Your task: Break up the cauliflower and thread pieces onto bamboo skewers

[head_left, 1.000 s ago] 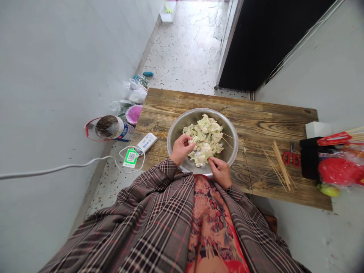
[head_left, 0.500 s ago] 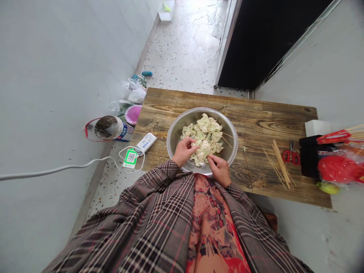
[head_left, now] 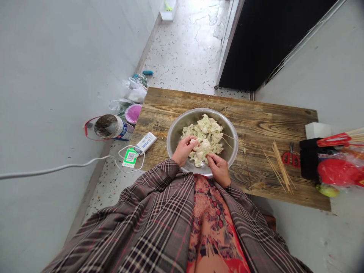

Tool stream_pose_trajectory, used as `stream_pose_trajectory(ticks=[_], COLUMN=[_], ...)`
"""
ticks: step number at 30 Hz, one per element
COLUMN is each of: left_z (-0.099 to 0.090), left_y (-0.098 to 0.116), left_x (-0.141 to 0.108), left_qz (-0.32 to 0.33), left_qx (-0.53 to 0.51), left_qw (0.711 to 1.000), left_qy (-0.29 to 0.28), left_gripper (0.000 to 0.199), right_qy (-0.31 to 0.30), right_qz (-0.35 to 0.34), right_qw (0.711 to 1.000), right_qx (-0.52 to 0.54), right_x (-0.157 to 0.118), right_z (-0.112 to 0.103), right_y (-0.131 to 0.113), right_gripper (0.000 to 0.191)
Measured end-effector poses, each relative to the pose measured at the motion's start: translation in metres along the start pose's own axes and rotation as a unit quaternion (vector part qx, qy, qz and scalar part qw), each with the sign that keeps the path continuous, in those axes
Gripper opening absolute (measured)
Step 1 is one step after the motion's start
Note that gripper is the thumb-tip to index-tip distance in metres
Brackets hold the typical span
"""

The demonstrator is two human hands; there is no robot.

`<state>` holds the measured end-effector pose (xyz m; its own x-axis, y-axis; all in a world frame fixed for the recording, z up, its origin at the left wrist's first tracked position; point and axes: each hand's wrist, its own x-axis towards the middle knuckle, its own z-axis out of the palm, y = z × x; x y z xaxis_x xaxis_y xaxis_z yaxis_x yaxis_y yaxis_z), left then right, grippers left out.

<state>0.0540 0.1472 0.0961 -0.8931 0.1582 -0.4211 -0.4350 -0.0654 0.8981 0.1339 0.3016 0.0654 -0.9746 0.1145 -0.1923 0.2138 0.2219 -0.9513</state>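
A wide steel bowl (head_left: pixel 172 129) holds a heap of pale cauliflower florets (head_left: pixel 209 125). My left hand (head_left: pixel 184 150) is closed with thumb and fingertips on a cauliflower floret (head_left: pixel 204 146) at the near side of the heap. Close by, my right hand (head_left: pixel 219 169) is pinched at that floret's lower right edge; whatever lies between its fingertips is hidden. Two thin bamboo skewers (head_left: pixel 228 142) poke out of the heap to the right, one reaching over the rim.
Loose bamboo skewers (head_left: pixel 280 165) and red-handled scissors (head_left: pixel 290 158) lie right on the wooden table (head_left: pixel 264 110). Beyond them stands a black holder (head_left: pixel 309 159) with red packaging. A white boxy device (head_left: pixel 145 143) with a cable and QR card sits left; a bucket (head_left: pixel 109 128) is beside the table.
Both hands stay at the same floret over the bowl. My left fingertips have shifted slightly up and over it, and the right hand has moved a touch to the left.
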Motion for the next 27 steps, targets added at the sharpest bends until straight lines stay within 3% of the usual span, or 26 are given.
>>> stream_pose_trajectory(ticks=[6,16,27], left_z=[0.001,-0.003,-0.004], left_y=[-0.001,-0.01,-0.016], left_x=[0.004,0.007,0.004], left_qz=[0.013,-0.003,0.029], left_qx=[0.037,0.046,0.06], left_qw=[0.999,0.999,0.998], left_qy=[0.038,0.016,-0.016], left_gripper=[0.017,0.02,0.029], right_qy=[-0.021,-0.003,0.005], right_qz=[0.023,0.001,-0.001], right_qw=[0.999,1.0,1.0], right_qx=[0.004,-0.01,-0.016], right_x=[-0.002,-0.008,-0.009], right_z=[-0.001,-0.001,0.002], right_y=[0.004,0.013,0.013], right_gripper=[0.036,0.031,0.03])
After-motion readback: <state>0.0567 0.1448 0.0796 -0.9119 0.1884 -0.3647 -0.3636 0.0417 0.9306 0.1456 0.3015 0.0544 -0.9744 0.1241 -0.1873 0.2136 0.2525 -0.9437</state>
